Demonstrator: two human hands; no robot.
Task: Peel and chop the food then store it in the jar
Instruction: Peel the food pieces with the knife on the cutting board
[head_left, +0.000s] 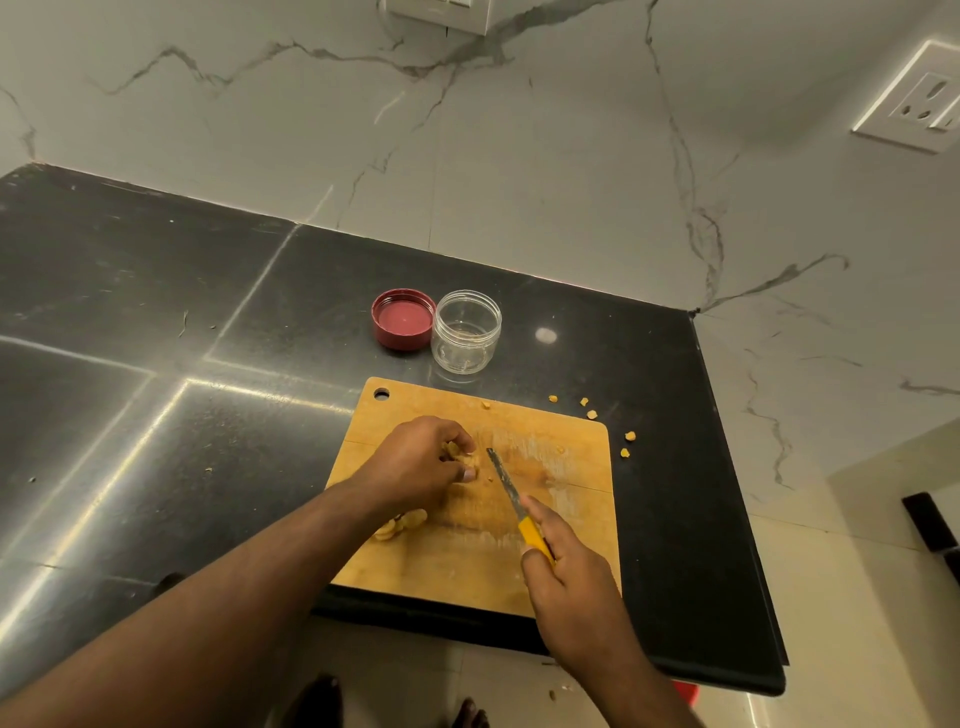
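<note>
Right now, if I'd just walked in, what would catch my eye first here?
Probably the two hands over the wooden cutting board: the left hand holds down a pale piece of food, while the right hand grips a yellow-handled knife beside it. Just beyond the board stand an open clear jar and its red lid, lying upturned on the black counter.

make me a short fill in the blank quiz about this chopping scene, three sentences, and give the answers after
1. The right hand grips a knife whose handle is ____ in colour.
2. The clear jar stands open, with its red lid lying on the counter to its ____.
3. The left hand holds a piece of food on the wooden ____.

Answers: yellow; left; cutting board
</note>
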